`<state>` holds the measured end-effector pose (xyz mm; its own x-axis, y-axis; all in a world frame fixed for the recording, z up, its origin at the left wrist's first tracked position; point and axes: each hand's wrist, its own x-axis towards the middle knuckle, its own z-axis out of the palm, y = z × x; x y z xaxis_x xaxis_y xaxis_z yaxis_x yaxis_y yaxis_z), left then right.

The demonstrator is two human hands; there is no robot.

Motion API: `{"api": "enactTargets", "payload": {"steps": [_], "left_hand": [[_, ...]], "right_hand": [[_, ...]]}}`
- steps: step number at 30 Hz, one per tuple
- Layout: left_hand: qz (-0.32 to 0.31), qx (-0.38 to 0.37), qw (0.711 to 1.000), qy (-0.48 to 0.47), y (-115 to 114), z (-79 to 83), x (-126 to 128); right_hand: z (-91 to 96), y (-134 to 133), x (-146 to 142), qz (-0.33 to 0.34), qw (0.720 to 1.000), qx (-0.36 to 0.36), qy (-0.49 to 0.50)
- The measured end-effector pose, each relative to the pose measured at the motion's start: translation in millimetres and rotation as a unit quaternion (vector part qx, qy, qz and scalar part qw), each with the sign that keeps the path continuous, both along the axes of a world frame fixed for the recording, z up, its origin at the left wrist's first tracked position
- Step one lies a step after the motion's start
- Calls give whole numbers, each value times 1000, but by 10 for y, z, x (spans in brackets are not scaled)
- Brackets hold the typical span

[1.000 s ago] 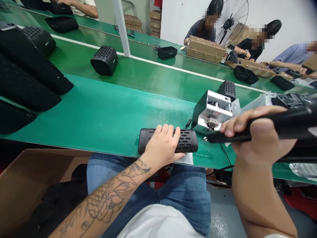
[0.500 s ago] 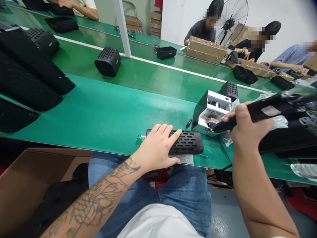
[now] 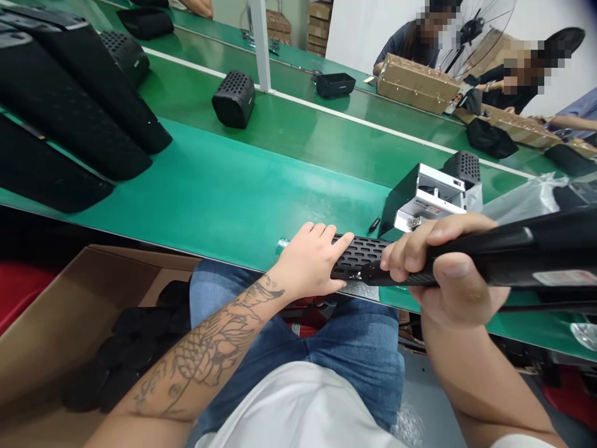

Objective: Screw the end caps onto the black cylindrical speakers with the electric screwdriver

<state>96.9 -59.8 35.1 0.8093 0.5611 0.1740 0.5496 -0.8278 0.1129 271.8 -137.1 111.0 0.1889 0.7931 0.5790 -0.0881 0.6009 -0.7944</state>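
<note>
A long black speaker shell (image 3: 360,256) with oval slots lies on its side at the near edge of the green bench (image 3: 224,193). My left hand (image 3: 310,260) is closed over its left half and holds it down. My right hand (image 3: 443,270) grips a black electric screwdriver (image 3: 504,255); the tool lies nearly level and its tip touches the shell's near right side. Just behind stands a small white and black screw feeder (image 3: 426,202).
Large black speaker grilles (image 3: 69,106) lie stacked at the left. Small black perforated speakers (image 3: 234,99) ride the far belt. An open cardboard box (image 3: 84,336) with dark parts stands below the bench at my left. Other people work at cardboard trays (image 3: 415,84) across the line.
My right hand brought the screwdriver from the screw feeder down and left to the shell. The view shifted left. My left hand stayed on the shell.
</note>
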Motion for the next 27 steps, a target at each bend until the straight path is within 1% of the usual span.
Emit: {"api": "enactTargets", "payload": {"steps": [3, 10, 13, 17, 24, 27], "left_hand": [[-1, -2, 1000, -3, -3, -3, -8], [1, -4, 1000, -16, -6, -24, -17], [1, -7, 1000, -17, -5, -30, -14], [2, -10, 1000, -18, 2, -28, -10], [-4, -22, 1000, -21, 9, -30, -15], [-4, -24, 999, -24, 9, -35, -15]], "right_hand": [[-26, 48, -15, -7, 1000, -16, -10], [-60, 33, -25, -7, 998, -42, -44], [-98, 49, -1, 19, 997, -52, -58], [-129, 97, 39, 67, 994, -45, -80], [-91, 153, 29, 98, 991, -37, -80], [-120, 149, 45, 105, 989, -53, -84]]}}
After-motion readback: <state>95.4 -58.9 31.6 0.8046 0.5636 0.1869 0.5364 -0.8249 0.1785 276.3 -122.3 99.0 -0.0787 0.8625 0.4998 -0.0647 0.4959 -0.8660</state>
